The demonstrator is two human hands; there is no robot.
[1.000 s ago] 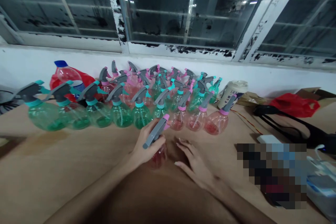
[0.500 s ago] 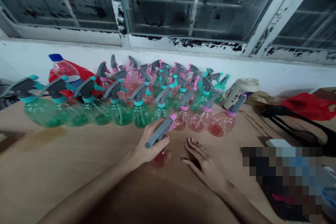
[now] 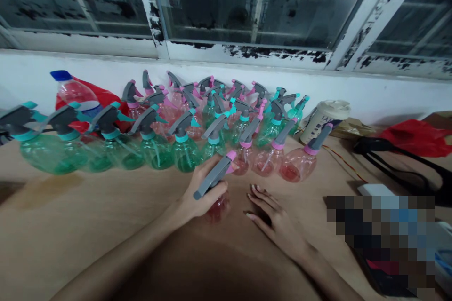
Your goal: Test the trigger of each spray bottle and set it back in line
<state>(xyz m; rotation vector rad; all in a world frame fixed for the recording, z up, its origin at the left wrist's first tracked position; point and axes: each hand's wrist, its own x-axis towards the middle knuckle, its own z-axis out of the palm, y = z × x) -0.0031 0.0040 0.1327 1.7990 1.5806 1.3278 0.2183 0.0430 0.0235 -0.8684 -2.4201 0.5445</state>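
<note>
My left hand is wrapped round a pink spray bottle with a grey and pink trigger head, low over the wooden table. The head tilts up to the right, and the fingers on the far side are partly hidden. To its right, my right hand lies on the table with its fingers stretched out and nothing in them. Just beyond both hands runs a front row of spray bottles: several green ones with turquoise collars on the left, then three pink ones on the right.
Behind the front row stand more pink and green spray bottles. A blue-capped bottle and red plastic are at back left. On the right are a pale cup, a black strap, a red bag and a blurred patch.
The view has shifted slightly, so the bottle rows sit a little further left in the picture. Both hands keep about the same pose, the left still round the pink spray bottle.
</note>
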